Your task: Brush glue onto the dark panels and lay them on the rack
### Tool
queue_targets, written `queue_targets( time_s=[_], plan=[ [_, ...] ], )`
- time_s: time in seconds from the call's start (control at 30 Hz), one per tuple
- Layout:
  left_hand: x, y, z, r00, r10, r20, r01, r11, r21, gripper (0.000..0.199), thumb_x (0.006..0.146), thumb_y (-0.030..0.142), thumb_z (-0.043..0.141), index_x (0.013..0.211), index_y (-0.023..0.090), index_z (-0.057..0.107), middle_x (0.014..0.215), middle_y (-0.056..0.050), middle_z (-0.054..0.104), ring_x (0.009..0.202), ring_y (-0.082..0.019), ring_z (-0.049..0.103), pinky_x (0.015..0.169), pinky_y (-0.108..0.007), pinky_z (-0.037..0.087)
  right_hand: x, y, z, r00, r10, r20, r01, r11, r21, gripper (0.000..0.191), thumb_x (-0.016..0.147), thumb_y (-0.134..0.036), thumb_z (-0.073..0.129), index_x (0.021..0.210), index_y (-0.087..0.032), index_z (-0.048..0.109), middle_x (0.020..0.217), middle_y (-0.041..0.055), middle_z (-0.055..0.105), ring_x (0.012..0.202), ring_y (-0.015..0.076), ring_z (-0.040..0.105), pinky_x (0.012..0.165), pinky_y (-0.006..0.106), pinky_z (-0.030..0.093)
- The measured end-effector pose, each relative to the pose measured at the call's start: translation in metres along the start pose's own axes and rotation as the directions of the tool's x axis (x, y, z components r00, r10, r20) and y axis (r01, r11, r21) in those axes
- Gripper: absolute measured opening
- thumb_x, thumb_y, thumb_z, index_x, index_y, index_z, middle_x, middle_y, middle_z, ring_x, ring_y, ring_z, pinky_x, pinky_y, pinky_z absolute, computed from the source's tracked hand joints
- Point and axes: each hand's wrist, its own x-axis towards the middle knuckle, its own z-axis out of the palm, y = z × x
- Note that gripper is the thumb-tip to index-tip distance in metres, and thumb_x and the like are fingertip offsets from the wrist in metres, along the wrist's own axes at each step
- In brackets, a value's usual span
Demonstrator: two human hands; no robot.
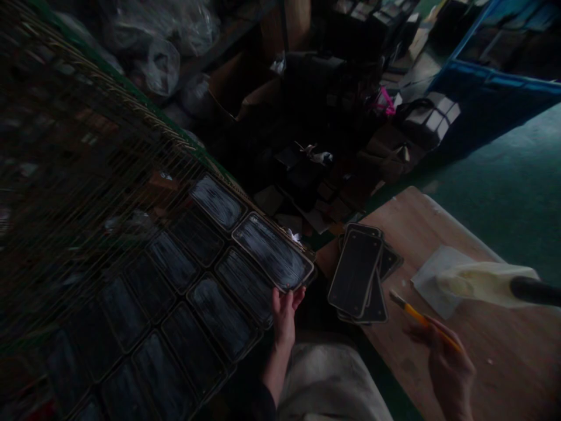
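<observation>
At the near corner of a dark rectangular plate, my left hand closes its fingers on the edge. That plate has a light rim and whitish streaks across its face, and it lies at the end of rows of similar plates. My right hand is wrapped round a paintbrush with a yellow handle, its bristles pointing toward a stack of dark plates on the wooden board. A milky plastic bottle or bag with a dark end lies on a white sheet.
A wire mesh rack with a green edge runs along the left. Behind are an open cardboard box, clear plastic bags and piled dark bundles. A blue metal frame stands at the upper right. The scene is dim.
</observation>
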Motion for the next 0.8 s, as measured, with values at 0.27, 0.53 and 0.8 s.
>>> queue_targets(
  time_s=[0.27, 0.53, 0.8],
  plan=[
    [0.001, 0.01, -0.008, 0.984, -0.18, 0.011, 0.176, 0.972, 0.153, 0.044, 0.072, 0.038, 0.076, 0.099, 0.018, 0.049, 0.085, -0.008, 0.073, 0.081, -0.024, 0.074, 0.08, -0.043, 0.059, 0.005, 0.008, 0.003, 1.0, -0.013, 0.017, 0.011, 0.995, 0.104, 0.047, 0.088, -0.054, 0.059, 0.115, -0.015, 0.061, 0.082, 0.0074, 0.071, 0.068, 0.0212, 0.07, 0.063, 0.032, 0.058],
    [-0.015, -0.006, -0.031, 0.992, -0.121, -0.016, 0.118, 0.911, 0.396, 0.056, 0.066, 0.046, 0.08, 0.103, 0.022, 0.045, 0.08, -0.001, 0.072, 0.071, -0.022, 0.073, 0.069, -0.038, 0.061, 0.066, 0.056, -0.044, 0.98, -0.077, -0.182, 0.087, 0.995, 0.049, 0.05, 0.088, -0.059, 0.054, 0.109, -0.015, 0.061, 0.077, 0.0045, 0.069, 0.063, 0.0183, 0.069, 0.059, 0.03, 0.058],
    [-0.031, -0.089, -0.023, 0.915, -0.381, 0.13, 0.202, 0.713, 0.671, 0.057, 0.062, 0.056, 0.076, 0.098, 0.015, 0.058, 0.079, -0.005, 0.068, 0.068, -0.022, 0.071, 0.059, -0.034, 0.059, 0.154, 0.095, -0.068, 0.967, -0.113, -0.231, 0.092, 0.991, -0.1, 0.055, 0.087, -0.064, 0.048, 0.107, -0.015, 0.061, 0.074, 0.0035, 0.067, 0.06, 0.0171, 0.067, 0.058, 0.028, 0.055]
  ],
)
